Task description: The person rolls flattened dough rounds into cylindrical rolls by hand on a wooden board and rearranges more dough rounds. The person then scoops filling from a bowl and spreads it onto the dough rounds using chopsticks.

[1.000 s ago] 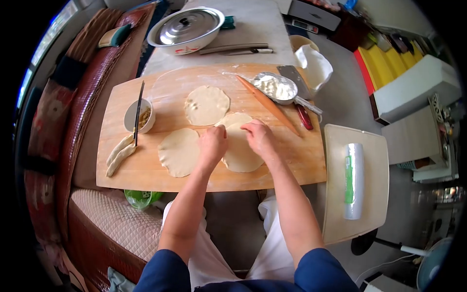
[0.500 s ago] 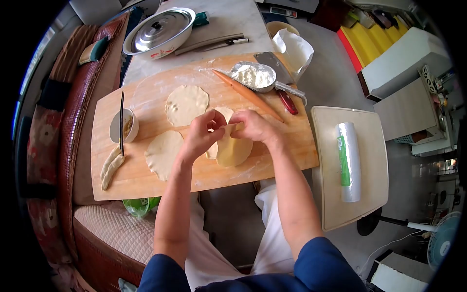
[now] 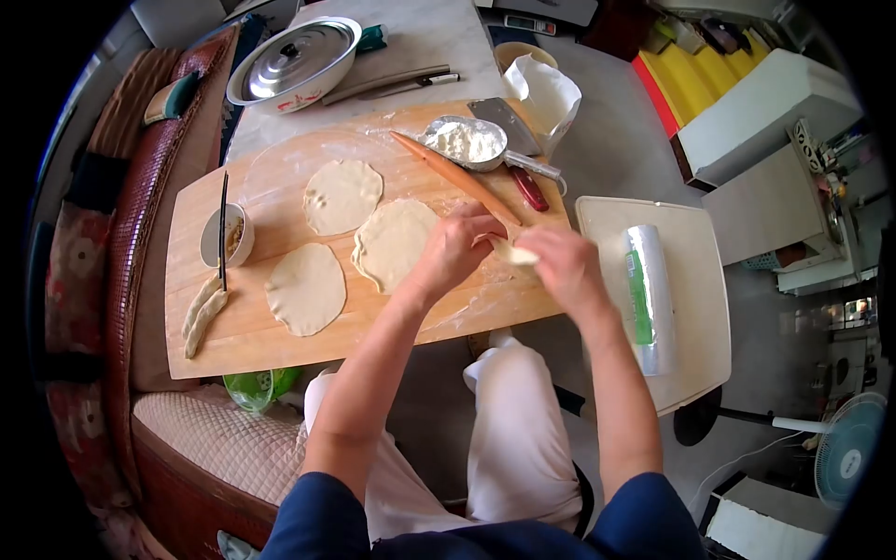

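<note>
Over the right part of the wooden board (image 3: 431,322), a thin piece of dough (image 3: 511,252) is stretched between my two hands. My left hand (image 3: 457,245) pinches its left end. My right hand (image 3: 567,266), slightly blurred, grips the other end. Just left of my left hand lies a dough round (image 3: 392,245) with a layered-looking edge. Two more flat rounds, an upper one (image 3: 343,196) and a lower one (image 3: 306,291), rest farther left. A tapered wooden rolling pin (image 3: 453,177) slants across the board beyond my hands.
A metal scoop of flour (image 3: 467,142), a red-handled tool (image 3: 528,189) and a metal blade (image 3: 504,123) lie at the back right. On the left are a bowl (image 3: 213,245) with chopsticks (image 3: 224,219) and dough strips (image 3: 203,315). A plastic-wrap roll (image 3: 651,299) lies on a stool (image 3: 695,359).
Both hands have moved right with the held dough, off the middle round, which is now uncovered. The held dough hung down broad before and now looks narrower. The view has shifted slightly.
</note>
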Motion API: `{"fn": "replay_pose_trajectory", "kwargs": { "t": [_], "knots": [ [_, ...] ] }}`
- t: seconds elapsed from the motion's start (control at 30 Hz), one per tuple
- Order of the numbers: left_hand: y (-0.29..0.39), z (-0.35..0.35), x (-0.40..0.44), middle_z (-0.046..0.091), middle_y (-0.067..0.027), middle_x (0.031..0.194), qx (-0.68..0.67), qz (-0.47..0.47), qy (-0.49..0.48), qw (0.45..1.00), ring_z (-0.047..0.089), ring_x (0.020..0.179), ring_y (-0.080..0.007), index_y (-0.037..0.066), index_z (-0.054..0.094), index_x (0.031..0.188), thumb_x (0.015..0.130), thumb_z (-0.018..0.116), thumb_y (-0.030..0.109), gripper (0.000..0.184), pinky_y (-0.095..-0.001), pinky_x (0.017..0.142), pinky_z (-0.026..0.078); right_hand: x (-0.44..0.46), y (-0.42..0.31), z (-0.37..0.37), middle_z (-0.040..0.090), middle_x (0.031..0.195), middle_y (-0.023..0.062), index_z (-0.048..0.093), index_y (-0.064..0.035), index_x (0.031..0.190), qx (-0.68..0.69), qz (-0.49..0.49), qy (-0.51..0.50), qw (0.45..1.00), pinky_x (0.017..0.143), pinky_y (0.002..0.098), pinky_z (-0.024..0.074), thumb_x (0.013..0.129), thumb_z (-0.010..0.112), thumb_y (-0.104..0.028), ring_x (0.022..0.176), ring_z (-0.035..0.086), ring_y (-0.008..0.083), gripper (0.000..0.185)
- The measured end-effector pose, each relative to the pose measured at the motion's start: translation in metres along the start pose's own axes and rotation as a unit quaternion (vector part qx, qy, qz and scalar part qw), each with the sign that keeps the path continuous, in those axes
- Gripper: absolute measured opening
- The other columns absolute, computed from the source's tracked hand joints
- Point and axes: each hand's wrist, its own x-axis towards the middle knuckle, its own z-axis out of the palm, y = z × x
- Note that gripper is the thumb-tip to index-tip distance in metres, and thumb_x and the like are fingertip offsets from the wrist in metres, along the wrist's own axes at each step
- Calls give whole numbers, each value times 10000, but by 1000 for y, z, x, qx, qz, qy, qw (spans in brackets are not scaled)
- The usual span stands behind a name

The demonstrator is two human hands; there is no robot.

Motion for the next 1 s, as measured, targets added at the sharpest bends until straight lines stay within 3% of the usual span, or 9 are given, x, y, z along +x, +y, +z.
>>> {"fn": "replay_pose_trajectory", "kwargs": {
  "t": [0.13, 0.2, 0.37, 0.47, 0.57, 0.7, 0.9, 0.97, 1.0],
  "knots": [
    [-6, 11, -28, 634, -96, 884, 37, 47, -51, 997, 604, 905, -314, 46, 653, 843, 706, 630, -59, 175, -393, 785, 516, -61, 0, 47, 695, 1064, 116, 698, -56, 969, -126, -68, 41, 989, 880, 402, 529, 771, 628, -51, 1046, 660, 295, 210],
    [-21, 20, -49, 631, -94, 878, 64, 48, -110, 991, 605, 901, -314, 44, 651, 845, 701, 629, -57, 177, -395, 793, 517, -86, 9, 75, 693, 1119, 130, 692, -42, 992, -83, -13, -33, 996, 952, 405, 508, 828, 575, -67, 1125, 633, 308, 203],
    [-24, 23, -58, 642, -108, 902, 65, 58, -99, 991, 600, 923, -320, 33, 644, 877, 695, 622, -92, 223, -392, 806, 515, -93, 16, 93, 704, 1069, 168, 682, -21, 1060, 20, 43, 56, 997, 888, 411, 534, 844, 583, 19, 1046, 678, 325, 241],
    [-24, 23, -31, 663, -119, 921, 8, 12, -89, 996, 631, 889, -296, 19, 652, 919, 757, 636, -69, 185, -368, 789, 518, -81, 26, 77, 708, 912, 186, 673, 1, 1077, 163, 245, 65, 954, 735, 361, 543, 871, 607, -4, 840, 706, 302, 216],
    [0, 9, 11, 673, -120, 928, -53, -56, -80, 994, 644, 830, -236, 7, 651, 976, 841, 638, -26, 139, -328, 760, 514, -46, 40, 38, 656, 733, 161, 680, 10, 1063, 133, 183, 116, 967, 610, 319, 479, 910, 611, -47, 644, 602, 177, 177],
    [26, -13, 42, 655, -72, 898, -113, -72, -81, 988, 613, 801, -138, 9, 634, 1045, 908, 621, 17, 138, -280, 735, 499, -14, 23, -9, 676, 774, 68, 684, 24, 1072, 201, 212, 82, 953, 630, 282, 469, 935, 618, -60, 708, 580, 103, 174],
    [24, -8, 56, 640, -45, 879, -196, -112, 13, 974, 611, 793, -113, 6, 633, 1048, 907, 646, 38, 144, -265, 708, 497, -10, 27, -29, 687, 1019, 65, 634, 38, 1162, 621, 334, 66, 706, 792, 271, 531, 976, 604, -135, 917, 655, 138, 255],
    [6, 8, 44, 650, -65, 885, -109, -145, 86, 980, 625, 780, -139, 11, 651, 1015, 881, 669, 36, 137, -276, 698, 504, -19, 39, -39, 686, 1033, 78, 621, 36, 1163, 606, 352, 73, 710, 823, 287, 543, 979, 594, -141, 932, 668, 154, 256],
    [-5, 16, 32, 651, -81, 887, -58, -131, 32, 989, 631, 774, -162, 14, 659, 989, 862, 682, 38, 132, -291, 693, 510, -24, 45, -44, 685, 1040, 84, 615, 35, 1164, 599, 360, 77, 711, 839, 294, 549, 981, 589, -144, 940, 675, 162, 257]
  ]
}}
